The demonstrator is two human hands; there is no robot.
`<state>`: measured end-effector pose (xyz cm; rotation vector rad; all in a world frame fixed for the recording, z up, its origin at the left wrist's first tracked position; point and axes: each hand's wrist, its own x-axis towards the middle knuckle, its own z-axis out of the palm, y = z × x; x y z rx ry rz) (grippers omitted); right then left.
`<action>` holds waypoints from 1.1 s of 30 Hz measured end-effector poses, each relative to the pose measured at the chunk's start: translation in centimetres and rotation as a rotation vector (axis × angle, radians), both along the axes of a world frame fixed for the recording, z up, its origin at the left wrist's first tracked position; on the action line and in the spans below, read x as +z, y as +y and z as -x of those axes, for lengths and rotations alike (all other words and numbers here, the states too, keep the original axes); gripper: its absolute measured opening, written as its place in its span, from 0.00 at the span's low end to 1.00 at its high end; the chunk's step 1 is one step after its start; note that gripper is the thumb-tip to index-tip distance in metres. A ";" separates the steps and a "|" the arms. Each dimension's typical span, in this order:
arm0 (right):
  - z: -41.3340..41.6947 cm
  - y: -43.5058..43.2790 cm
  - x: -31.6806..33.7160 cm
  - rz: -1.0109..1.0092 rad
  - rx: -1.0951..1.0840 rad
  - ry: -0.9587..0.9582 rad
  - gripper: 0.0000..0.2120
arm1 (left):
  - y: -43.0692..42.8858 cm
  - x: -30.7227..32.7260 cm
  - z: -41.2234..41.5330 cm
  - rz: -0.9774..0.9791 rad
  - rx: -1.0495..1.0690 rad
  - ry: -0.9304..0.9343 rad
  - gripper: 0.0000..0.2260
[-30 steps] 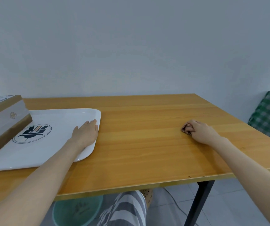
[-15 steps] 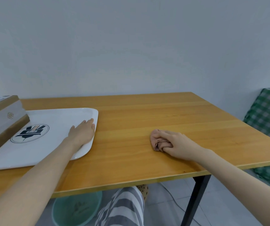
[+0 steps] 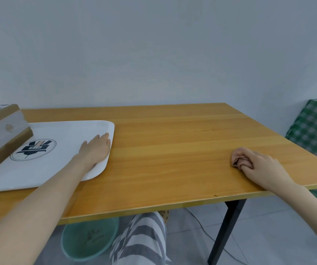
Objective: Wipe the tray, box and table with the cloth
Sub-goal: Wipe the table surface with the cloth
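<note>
Right hand [image 3: 262,167] grips bunched pink cloth [image 3: 239,159] against wooden table [image 3: 173,153], near right edge. Left hand [image 3: 96,150], fingers straight, presses flat on white tray [image 3: 58,169].

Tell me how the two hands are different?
1. The left hand lies flat with straight fingers; the right hand has its fingers curled.
2. The left hand holds nothing; the right hand grips a pink cloth.
3. The left hand rests on the white tray; the right hand presses the cloth on the bare wooden table, far to the right.

Both hands are palm down.
</note>
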<state>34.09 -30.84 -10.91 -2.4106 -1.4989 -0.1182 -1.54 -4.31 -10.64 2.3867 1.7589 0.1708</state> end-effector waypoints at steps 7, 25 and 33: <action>5.9 0.9 0.5 -0.011 0.150 -0.047 0.11 | 0.0 0.2 -0.4 -0.010 0.001 0.028 0.22; 5.9 -2.3 0.1 -0.018 0.676 0.307 0.21 | -0.6 0.6 0.1 0.017 -0.005 0.016 0.22; -1.3 -3.5 1.4 -0.023 0.165 0.247 0.24 | -0.5 0.7 0.1 0.002 -0.019 0.040 0.22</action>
